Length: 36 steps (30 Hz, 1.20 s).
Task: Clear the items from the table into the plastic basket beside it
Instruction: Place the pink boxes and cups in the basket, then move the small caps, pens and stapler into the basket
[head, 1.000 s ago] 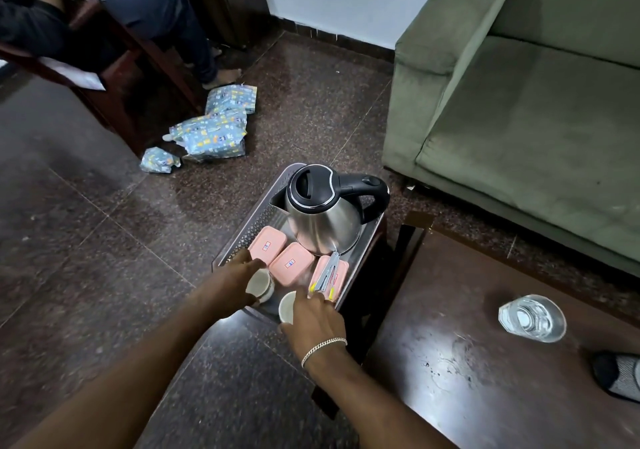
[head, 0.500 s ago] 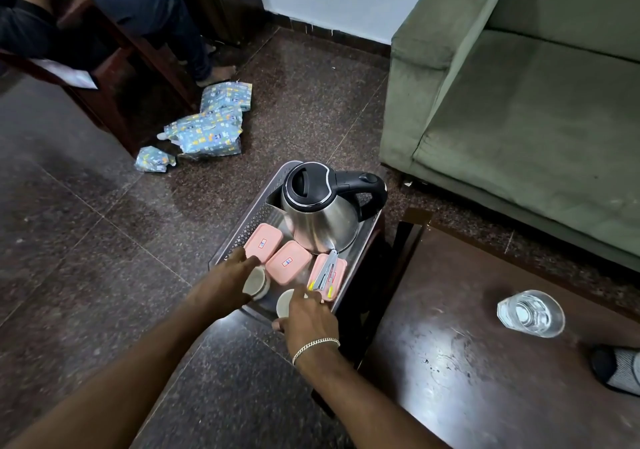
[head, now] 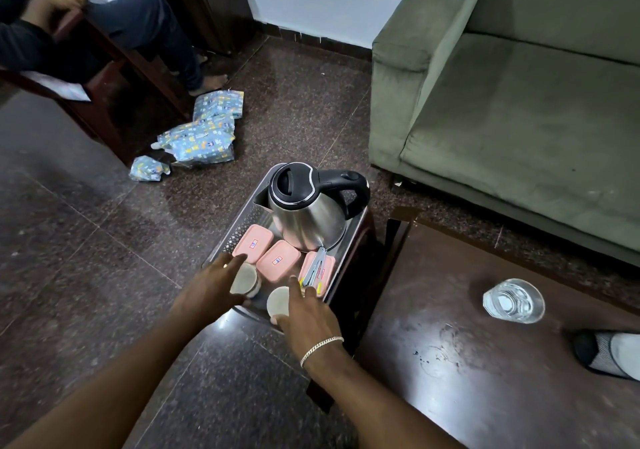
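Head cam, only one view here. The plastic basket [head: 242, 227] sits on the floor around 12 o'clock from the hands, just off the left edge of the dark wooden bench [head: 485, 379]. It's pretty packed — a steel kettle [head: 308, 216] with a black lid and handle fills the far end, and three pink lidded boxes [head: 278, 260] sit in a row at the near side of it. Some tongs with yellow tips [head: 316, 267] lie on top of the rightmost box.

Left hand [head: 211, 289] is wrapped around a small pale cup [head: 244, 279], tipped on its side at the near left corner of the basket. Right hand [head: 306, 313], bracelet on the wrist, is gripping a second small cup [head: 278, 301] at the near edge, its index finger up by the tong tips. Can't tell if either cup is touching the basket floor.

On the bench, over at 3 o'clock, a clear drinking glass [head: 513, 300] stands upright, well apart from the basket. A grey and black object [head: 606, 353] pokes in from the right edge at about 4 o'clock — can't tell what it is.

Green sofa [head: 519, 102] at 1 o'clock, blue patterned packets [head: 202, 139] on the floor at 11, and another person's leg [head: 166, 36] further out.
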### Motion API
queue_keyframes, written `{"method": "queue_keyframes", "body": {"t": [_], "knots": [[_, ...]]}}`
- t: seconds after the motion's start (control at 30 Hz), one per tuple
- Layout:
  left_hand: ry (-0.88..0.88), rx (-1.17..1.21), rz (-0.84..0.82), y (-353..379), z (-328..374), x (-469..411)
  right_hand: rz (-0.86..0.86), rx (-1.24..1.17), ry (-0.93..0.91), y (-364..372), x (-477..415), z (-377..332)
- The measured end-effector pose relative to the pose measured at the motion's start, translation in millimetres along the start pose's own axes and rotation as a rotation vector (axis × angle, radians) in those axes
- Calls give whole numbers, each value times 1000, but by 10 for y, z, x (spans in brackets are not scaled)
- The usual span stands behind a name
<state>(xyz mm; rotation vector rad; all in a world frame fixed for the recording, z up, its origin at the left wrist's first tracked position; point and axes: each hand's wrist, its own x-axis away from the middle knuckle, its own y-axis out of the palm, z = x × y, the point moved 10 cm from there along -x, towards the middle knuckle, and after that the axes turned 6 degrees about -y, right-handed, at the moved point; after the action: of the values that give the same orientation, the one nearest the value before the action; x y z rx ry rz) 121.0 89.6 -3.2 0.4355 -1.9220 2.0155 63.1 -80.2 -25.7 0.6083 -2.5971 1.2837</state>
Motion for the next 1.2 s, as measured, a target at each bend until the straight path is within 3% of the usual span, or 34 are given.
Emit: {"method": "queue_keyframes", "body": {"t": [0.27, 0.5, 0.9, 1.1, 1.2], "knots": [[186, -11, 216, -432, 881, 302, 298, -28, 12, -737, 635, 707], [446, 45, 203, -135, 2303, 562, 343, 5, 138, -1132, 1452, 1841], [692, 63, -206, 1708, 5005, 1560, 383, -54, 460, -1215, 3515, 3823], [634, -4, -363, 2536, 5649, 2126, 385, -159, 618, -1035, 4237, 4609], [597, -36, -408, 2845, 5751, 2314, 323, -168, 588, -894, 4351, 4777]]}}
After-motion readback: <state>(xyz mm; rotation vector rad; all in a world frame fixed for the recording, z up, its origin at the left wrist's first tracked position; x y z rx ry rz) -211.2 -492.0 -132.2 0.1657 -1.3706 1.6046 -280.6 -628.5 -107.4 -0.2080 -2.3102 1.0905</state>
